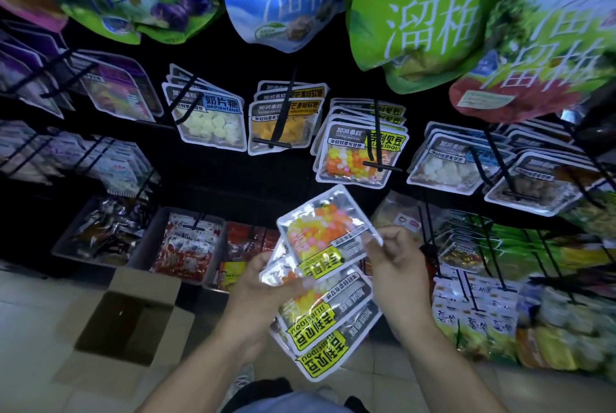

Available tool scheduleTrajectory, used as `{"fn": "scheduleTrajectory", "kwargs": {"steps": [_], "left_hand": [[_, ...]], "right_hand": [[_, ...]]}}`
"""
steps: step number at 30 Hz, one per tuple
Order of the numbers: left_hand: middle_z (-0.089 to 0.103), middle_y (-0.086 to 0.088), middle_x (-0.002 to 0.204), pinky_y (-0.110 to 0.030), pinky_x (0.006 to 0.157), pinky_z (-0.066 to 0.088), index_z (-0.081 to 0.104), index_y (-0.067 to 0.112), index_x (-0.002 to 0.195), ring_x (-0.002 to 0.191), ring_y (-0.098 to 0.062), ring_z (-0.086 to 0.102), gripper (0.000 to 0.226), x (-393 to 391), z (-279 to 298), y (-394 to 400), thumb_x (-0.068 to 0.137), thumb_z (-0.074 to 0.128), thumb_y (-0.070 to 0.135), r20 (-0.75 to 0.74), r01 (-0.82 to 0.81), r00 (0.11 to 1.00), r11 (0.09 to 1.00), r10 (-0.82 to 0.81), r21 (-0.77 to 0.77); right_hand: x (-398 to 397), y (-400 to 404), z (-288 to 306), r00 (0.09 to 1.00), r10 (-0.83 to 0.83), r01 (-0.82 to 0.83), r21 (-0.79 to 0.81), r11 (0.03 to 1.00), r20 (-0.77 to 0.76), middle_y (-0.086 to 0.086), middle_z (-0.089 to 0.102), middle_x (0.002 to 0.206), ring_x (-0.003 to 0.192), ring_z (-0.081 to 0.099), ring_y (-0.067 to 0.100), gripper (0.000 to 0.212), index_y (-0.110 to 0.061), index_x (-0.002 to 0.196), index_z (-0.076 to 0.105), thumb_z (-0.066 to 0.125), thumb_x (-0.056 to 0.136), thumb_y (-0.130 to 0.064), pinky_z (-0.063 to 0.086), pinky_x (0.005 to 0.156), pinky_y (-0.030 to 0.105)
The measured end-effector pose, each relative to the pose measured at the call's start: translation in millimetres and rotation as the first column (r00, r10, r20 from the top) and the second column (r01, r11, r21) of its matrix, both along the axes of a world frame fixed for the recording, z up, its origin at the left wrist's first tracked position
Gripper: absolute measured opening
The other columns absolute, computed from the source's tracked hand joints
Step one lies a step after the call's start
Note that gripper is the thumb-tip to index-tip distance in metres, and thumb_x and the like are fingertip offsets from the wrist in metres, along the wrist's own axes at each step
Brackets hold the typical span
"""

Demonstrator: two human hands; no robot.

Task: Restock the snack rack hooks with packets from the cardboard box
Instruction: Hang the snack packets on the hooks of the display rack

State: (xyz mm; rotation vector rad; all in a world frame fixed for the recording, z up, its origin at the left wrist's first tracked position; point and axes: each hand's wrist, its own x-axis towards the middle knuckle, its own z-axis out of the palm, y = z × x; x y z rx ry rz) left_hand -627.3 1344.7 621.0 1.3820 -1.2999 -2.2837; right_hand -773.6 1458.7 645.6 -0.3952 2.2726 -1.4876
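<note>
My left hand [263, 282] held a fan of candy packets [328, 312] with its fingers curled round them, low in front of the rack. My right hand [395, 257] pinched the top packet [321, 227] at its edge, just below the hook [375, 139] with matching packets. The open cardboard box [123, 322] sat on the floor at the left.

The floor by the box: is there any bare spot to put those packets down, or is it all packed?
Bare tile shows left of the open cardboard box, below the grey bins, and between the box and the person's left hand. The rack is crowded: the candy hook is stacked, and both hands hold packets.
</note>
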Motion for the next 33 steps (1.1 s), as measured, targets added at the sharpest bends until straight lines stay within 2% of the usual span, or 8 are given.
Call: {"fn": "scheduleTrajectory", "kwargs": {"steps": [5,9,14,18,20,23,30,33], "left_hand": [[0.079,0.001,0.091,-0.027,0.058,0.058,0.058,0.03,0.111,0.062,-0.011,0.075,0.053,15.2,-12.7,3.3,0.072,0.091,0.014,0.031,-0.07,0.997,0.997,0.07,-0.016],[0.076,0.01,0.065,-0.024,0.045,0.051,0.057,0.032,0.096,0.048,-0.01,0.068,0.03,25.7,-21.1,-5.7,0.087,0.082,0.017,0.065,-0.098,0.992,0.991,0.105,-0.093],[0.073,-0.031,0.105,-0.045,0.076,0.047,0.073,0.031,0.095,0.08,-0.035,0.066,0.014,25.1,-21.4,-1.7,0.094,0.071,0.045,0.064,-0.076,0.995,0.993,0.082,-0.087],[0.077,-0.006,0.115,-0.046,0.086,0.06,0.063,0.039,0.124,0.102,-0.029,0.075,0.078,17.1,-16.2,12.1,0.064,0.072,0.087,0.082,0.065,0.995,0.995,-0.058,-0.081],[0.078,0.001,0.109,-0.03,0.071,0.059,0.057,0.039,0.12,0.09,-0.01,0.077,0.077,14.8,-13.0,16.9,0.056,0.088,0.069,0.059,0.133,0.99,0.988,-0.128,-0.083],[0.081,0.0,0.078,-0.021,0.047,0.051,0.061,0.032,0.104,0.057,-0.006,0.073,0.045,12.2,-8.6,18.7,0.068,0.088,0.034,-0.025,0.042,0.999,0.997,-0.043,-0.069],[0.077,0.0,0.098,-0.028,0.055,0.052,0.058,0.036,0.105,0.058,-0.014,0.064,0.034,4.5,-11.7,11.0,0.081,0.077,0.049,-0.028,-0.15,0.989,0.98,0.148,-0.128],[0.078,0.008,0.071,-0.023,0.046,0.048,0.06,0.036,0.095,0.048,-0.005,0.065,0.014,3.3,-18.4,10.6,0.091,0.073,0.04,-0.035,-0.198,0.98,0.975,0.195,-0.1]], "right_hand": [[-9.7,8.4,-1.1,0.966,-0.207,0.247,-0.303,0.921,0.157,-0.007,0.07,0.078,0.085,0.064,0.023,0.014,-0.026,0.09,0.065,0.061,0.102,-0.019,0.05,0.088,0.049],[-20.8,19.8,1.8,0.993,0.049,-0.015,-0.291,0.957,0.109,0.009,0.072,0.093,0.092,0.064,0.026,0.007,-0.029,0.095,0.071,0.066,0.097,-0.033,0.046,0.088,0.043],[-18.1,9.0,11.4,0.863,0.493,-0.504,0.118,0.856,0.108,0.003,0.075,0.083,0.054,0.055,0.004,0.01,-0.033,0.096,0.073,0.064,0.1,-0.031,0.042,0.059,0.025],[-10.7,-8.2,11.6,0.804,0.576,-0.461,0.456,0.761,-0.148,-0.014,0.063,0.06,0.057,0.059,0.0,0.014,-0.036,0.096,0.069,0.069,0.093,-0.049,0.042,0.055,0.028],[-10.6,-13.1,14.4,0.809,0.562,-0.43,0.478,0.766,-0.173,-0.016,0.064,0.059,0.058,0.06,-0.002,0.021,-0.038,0.092,0.07,0.071,0.087,-0.058,0.04,0.053,0.025],[-19.8,-8.8,19.0,0.878,0.473,-0.399,0.425,0.812,-0.079,-0.012,0.064,0.067,0.059,0.06,-0.001,0.036,-0.038,0.1,0.069,0.072,0.079,-0.067,0.04,0.055,0.02],[-21.5,10.3,16.9,0.949,0.276,-0.291,0.085,0.953,0.149,-0.008,0.078,0.081,0.075,0.072,0.002,0.013,-0.015,0.085,0.074,0.077,0.089,-0.027,0.05,0.072,0.026],[-24.6,2.0,21.9,0.996,0.072,-0.067,-0.072,0.995,0.06,-0.011,0.078,0.085,0.079,0.071,0.0,0.008,-0.022,0.097,0.074,0.071,0.094,-0.029,0.05,0.071,0.02]]}}
